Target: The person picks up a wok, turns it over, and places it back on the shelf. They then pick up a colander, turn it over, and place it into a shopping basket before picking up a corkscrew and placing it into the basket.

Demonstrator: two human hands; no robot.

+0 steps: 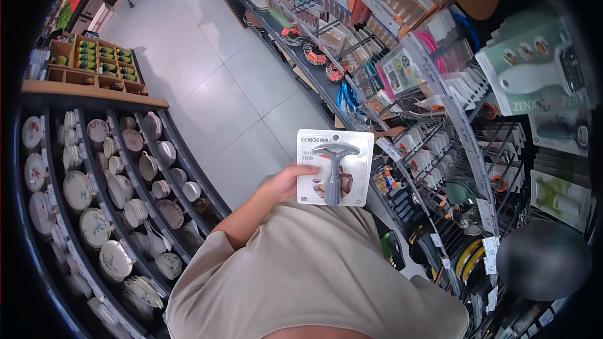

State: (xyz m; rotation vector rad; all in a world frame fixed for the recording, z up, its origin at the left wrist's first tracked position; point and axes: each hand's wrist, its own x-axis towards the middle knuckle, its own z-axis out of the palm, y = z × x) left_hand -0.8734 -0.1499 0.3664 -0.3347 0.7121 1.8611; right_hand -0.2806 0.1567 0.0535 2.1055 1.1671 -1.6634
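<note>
In front of my body, my left hand (290,181) is closed on a white retail card pack (363,179) at its left edge, with the thumb lying across the front. Mounted on the pack is a grey T-shaped kitchen tool (333,172) with a ribbed handle; its exact kind I cannot make out. The card stands upright, facing me, with a small hang hole at the top. My right hand is out of view; only the right sleeve (433,301) shows at lower right.
Racks of hanging kitchen tools (449,94) rise close on my right, with pans (470,260) lower down. Shelves of bowls and plates (100,226) line the left. A wooden display (85,78) of small jars stands beyond them. The tiled aisle (232,100) runs between.
</note>
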